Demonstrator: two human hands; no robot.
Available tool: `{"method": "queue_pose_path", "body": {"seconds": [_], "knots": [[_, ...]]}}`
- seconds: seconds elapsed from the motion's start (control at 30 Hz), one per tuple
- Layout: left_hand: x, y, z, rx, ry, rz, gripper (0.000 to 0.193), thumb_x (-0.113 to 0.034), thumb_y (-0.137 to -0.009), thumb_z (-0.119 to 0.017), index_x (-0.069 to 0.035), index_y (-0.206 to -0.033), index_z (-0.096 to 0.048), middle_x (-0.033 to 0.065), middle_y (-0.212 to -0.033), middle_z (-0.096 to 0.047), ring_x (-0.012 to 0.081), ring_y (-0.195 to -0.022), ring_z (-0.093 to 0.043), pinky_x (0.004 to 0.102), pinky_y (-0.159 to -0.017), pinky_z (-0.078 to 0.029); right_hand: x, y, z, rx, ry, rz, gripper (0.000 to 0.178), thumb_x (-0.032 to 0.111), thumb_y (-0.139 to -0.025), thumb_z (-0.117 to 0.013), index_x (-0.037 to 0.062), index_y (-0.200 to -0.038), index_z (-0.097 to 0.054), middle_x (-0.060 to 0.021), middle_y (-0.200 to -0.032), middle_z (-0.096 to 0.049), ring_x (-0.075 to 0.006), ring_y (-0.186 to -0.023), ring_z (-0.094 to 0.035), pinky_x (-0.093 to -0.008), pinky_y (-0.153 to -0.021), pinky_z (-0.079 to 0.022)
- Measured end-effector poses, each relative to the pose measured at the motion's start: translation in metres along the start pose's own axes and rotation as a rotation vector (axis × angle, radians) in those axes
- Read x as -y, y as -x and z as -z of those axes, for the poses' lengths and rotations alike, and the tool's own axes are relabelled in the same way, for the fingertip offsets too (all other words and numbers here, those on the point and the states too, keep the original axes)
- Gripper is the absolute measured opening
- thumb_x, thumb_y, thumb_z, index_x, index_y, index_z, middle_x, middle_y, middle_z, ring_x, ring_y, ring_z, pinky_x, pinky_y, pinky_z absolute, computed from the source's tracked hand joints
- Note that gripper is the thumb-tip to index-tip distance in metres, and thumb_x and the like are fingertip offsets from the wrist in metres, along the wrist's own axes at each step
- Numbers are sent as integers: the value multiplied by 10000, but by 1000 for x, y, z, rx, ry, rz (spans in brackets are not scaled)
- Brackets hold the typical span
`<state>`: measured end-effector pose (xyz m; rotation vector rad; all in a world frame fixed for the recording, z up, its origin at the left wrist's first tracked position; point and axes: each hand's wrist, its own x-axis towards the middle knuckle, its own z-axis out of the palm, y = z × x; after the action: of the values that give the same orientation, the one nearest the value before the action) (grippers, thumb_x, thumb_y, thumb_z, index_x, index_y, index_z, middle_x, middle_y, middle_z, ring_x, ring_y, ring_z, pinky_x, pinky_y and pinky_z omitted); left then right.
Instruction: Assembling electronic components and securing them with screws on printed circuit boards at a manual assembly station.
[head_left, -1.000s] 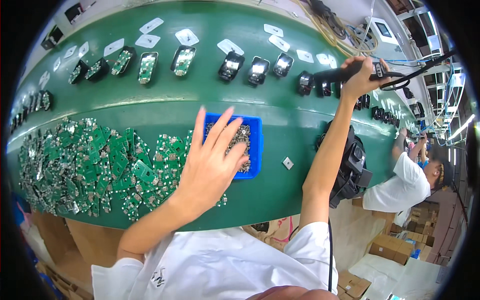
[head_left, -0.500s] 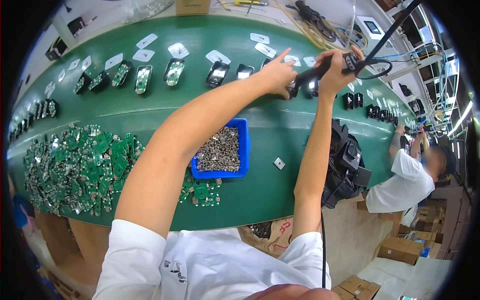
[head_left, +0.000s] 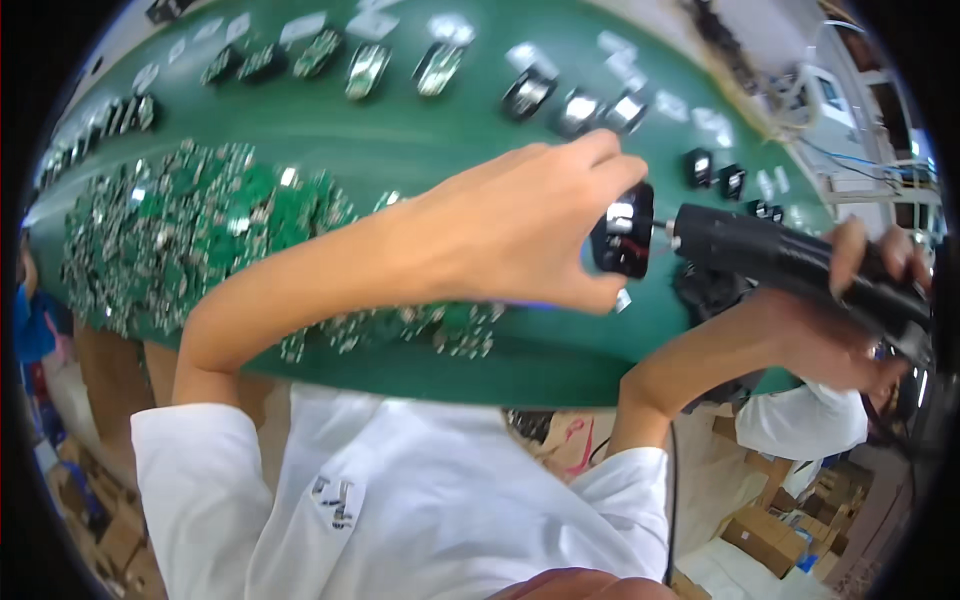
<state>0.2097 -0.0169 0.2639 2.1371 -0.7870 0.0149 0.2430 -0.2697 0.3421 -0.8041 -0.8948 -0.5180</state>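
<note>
Between the thumb and fingers of my left hand [head_left: 530, 220] is a small black plastic housing [head_left: 640, 255], raised off the bench with its open side showing shiny parts. My right hand [head_left: 800, 330] grips a black electric screwdriver [head_left: 760, 245], which lies nearly level. Its thin bit points left and reaches the housing's right edge; I cannot tell whether it touches a screw. Past my left hand stand several black housings [head_left: 530, 93] with shiny insides. Under my left forearm lies a big heap of green circuit boards [head_left: 200, 230]. The blue bin of metal parts is almost wholly hidden by my left hand.
Housings with green boards [head_left: 368, 72] and pale flat pieces [head_left: 618, 55] line the far side of the green bench [head_left: 420, 150]. A dark bundle [head_left: 700, 290] lies beyond my right forearm. A co-worker's white sleeve [head_left: 800, 420] and cardboard boxes [head_left: 765, 535] are at the right.
Both hands have come back from the far row. My left hand now holds up a housing, and my right hand has swung the screwdriver level beside it. The view has shifted.
</note>
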Motion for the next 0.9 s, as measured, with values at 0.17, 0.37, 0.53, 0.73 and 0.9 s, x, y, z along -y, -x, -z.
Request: {"method": "queue_pose_path", "body": {"seconds": [0.17,0.37,0.53,0.73,0.9], "knots": [[1,107,-22,-86,268,113,680,-140,-710,-823,28,-1321,-578,153,-1144,-651,311,-859,-653,390,-807,-560,-23,86,-48,-190,-224,-117,442,211,-723,-703,107,-1147,-631,-101,-1036,-672,-204,-898,-647,-308,-504,-540],[17,170,-59,-213,426,134,828,-54,-634,-851,6,-1413,-577,125,-1234,-685,239,-897,-638,312,-808,-535,-45,136,-110,-324,-473,-159,366,58,-685,-727,102,-1043,-662,-83,-980,-726,-218,-811,-702,-317,-493,-604],[29,194,-64,-186,376,197,820,-63,-618,-855,15,-1392,-598,134,-1228,-692,235,-894,-639,312,-811,-531,-61,158,-111,-287,-508,-245,344,1,-678,-737,99,-1003,-676,-79,-982,-752,-224,-792,-719,-319,-491,-622],[38,205,-63,-139,335,240,812,-79,-619,-855,21,-1385,-604,136,-1224,-691,238,-884,-633,314,-802,-528,-75,169,-110,-192,-516,-339,339,-10,-698,-735,96,-1015,-683,-79,-998,-760,-226,-805,-722,-319,-493,-620],[41,205,-63,-147,354,243,798,-124,-639,-854,21,-1383,-605,136,-1232,-687,238,-876,-625,308,-787,-523,-81,170,-115,-239,-508,-317,344,-18,-715,-727,91,-1039,-687,-78,-998,-759,-227,-800,-725,-323,-491,-620]]}}
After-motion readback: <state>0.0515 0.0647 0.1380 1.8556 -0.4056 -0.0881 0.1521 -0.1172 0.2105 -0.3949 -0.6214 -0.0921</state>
